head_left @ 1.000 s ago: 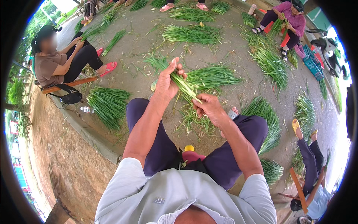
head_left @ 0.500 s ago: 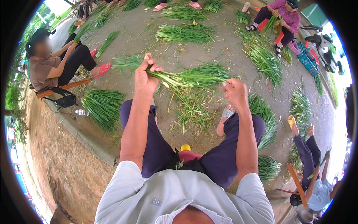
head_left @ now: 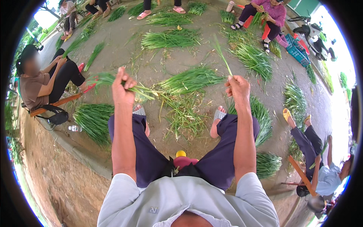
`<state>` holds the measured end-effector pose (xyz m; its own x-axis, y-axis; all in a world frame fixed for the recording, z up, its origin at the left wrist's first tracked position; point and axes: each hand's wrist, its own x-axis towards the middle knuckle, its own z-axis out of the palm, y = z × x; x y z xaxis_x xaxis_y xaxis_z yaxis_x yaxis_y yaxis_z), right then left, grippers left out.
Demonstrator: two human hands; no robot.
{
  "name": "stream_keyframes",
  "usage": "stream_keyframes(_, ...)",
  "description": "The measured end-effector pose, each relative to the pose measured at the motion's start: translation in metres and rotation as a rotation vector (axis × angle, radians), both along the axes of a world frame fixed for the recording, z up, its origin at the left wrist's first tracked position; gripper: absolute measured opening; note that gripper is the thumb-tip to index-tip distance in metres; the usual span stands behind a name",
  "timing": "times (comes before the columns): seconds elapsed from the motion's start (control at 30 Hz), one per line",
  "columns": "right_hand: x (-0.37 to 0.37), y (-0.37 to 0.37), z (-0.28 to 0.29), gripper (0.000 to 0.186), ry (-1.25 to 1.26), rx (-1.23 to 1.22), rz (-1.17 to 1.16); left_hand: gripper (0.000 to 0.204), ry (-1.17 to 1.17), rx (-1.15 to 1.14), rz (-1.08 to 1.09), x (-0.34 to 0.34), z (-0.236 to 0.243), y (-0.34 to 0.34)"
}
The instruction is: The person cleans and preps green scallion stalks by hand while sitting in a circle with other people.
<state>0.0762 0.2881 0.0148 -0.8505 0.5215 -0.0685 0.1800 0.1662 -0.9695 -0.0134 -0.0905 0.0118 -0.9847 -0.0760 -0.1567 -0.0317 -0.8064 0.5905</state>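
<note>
Left hand (head_left: 123, 85) is raised in front of the person, fist closed around a small bunch of green onions (head_left: 113, 80), grip near the middle of the bunch; its long axis runs roughly left to right, leafy tips out to the person's left, pale root ends (head_left: 145, 92) pointing right toward the centre

Right hand (head_left: 237, 87) is up at about the same height, well apart from the left, fingers pinched shut on a single thin green strip (head_left: 222, 56) that stands nearly upright, leaning a little left above the fist

The two hands are separated with open ground between them; the root ends of the bunch point toward the right hand, so that end is the nearer one for it, but it is not touching

Below and between the hands a loose pile of green onions (head_left: 191, 79) lies on the dirt ground (head_left: 162, 60), long axis also roughly left-right, with scattered trimmings (head_left: 183, 117) between the person's sandalled feet (head_left: 219, 115). The pile is nearer the right hand than the left

Another neat heap (head_left: 94, 119) lies by the left knee, beside a concrete curb (head_left: 81, 153). Other people sit around with their own bunches, one on a low stool (head_left: 53, 104) to the left
</note>
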Motion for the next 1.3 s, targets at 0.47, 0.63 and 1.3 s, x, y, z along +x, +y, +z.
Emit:
stream_keyframes(0.47,-0.002,-0.081,-0.003,0.024,0.019,-0.445,0.522,0.031,-0.063,-0.305,-0.531,0.028,-0.021,0.095)
stream_keyframes(0.63,-0.002,-0.100,-0.009,0.021,-0.045,-0.388,0.579,0.028,-0.070,-0.276,-0.481,0.026,-0.019,0.100)
stream_keyframes(1.3,-0.010,-0.105,-0.029,0.016,-0.021,-0.272,0.489,0.027,-0.123,-0.438,-0.591,0.027,-0.036,0.090)
